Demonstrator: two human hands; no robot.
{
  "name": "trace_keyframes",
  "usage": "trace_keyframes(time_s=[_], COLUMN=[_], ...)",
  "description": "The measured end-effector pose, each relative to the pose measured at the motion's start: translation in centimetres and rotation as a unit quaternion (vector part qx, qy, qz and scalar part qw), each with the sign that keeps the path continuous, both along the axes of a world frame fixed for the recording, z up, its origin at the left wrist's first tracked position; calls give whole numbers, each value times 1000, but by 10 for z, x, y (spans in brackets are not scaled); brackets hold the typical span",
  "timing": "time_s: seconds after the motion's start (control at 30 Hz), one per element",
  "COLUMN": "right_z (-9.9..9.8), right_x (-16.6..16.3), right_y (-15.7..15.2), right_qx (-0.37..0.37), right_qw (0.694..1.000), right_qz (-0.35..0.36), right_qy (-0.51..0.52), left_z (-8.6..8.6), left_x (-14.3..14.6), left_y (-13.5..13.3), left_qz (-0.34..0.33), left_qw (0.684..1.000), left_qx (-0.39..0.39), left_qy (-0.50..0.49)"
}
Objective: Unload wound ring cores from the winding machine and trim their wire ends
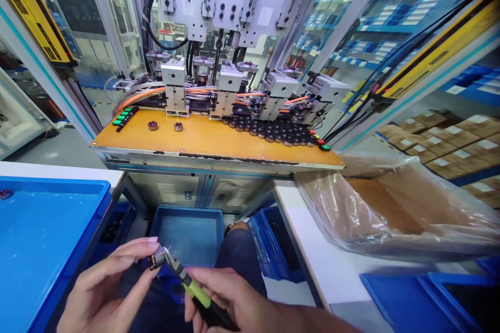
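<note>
My left hand (pixel 113 281) pinches a small round metal part with copper-coloured windings (pixel 157 258) between thumb and fingertips. Wrapped in my right hand (pixel 234 296) are pliers with green and black handles (pixel 199 294). Their narrow metal jaws touch or nearly touch the top edge of the wound part; I cannot tell which. A thin wire seems to stick up beside the jaw tips. Both hands are above my lap, over a blue tray (pixel 187 209) on the floor.
A machine with metal clamps (pixel 230 88) stands behind an orange worktop (pixel 219 148). Several dark round parts (pixel 273 131) cluster on its right, two others (pixel 152 125) on its left. A blue tray (pixel 47 239) is at left, a plastic-lined box (pixel 383 203) at right.
</note>
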State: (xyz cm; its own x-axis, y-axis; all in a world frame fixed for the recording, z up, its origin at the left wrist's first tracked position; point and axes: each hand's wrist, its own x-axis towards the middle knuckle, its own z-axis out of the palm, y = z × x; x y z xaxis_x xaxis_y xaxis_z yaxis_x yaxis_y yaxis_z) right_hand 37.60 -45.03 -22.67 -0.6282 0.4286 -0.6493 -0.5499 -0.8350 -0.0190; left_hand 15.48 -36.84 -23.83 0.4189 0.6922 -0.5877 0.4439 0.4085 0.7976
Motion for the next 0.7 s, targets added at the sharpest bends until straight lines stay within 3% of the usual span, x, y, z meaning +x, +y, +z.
trace_keyframes(time_s=[0.7], right_z=[0], right_x=[2], right_y=[7], right_qx=[14], right_qw=[999], right_qz=[32], right_qy=[-20], left_z=[-1], left_x=[-6], left_y=[-6], left_qz=[4], left_qw=[1000], left_qx=[-11], left_qy=[1])
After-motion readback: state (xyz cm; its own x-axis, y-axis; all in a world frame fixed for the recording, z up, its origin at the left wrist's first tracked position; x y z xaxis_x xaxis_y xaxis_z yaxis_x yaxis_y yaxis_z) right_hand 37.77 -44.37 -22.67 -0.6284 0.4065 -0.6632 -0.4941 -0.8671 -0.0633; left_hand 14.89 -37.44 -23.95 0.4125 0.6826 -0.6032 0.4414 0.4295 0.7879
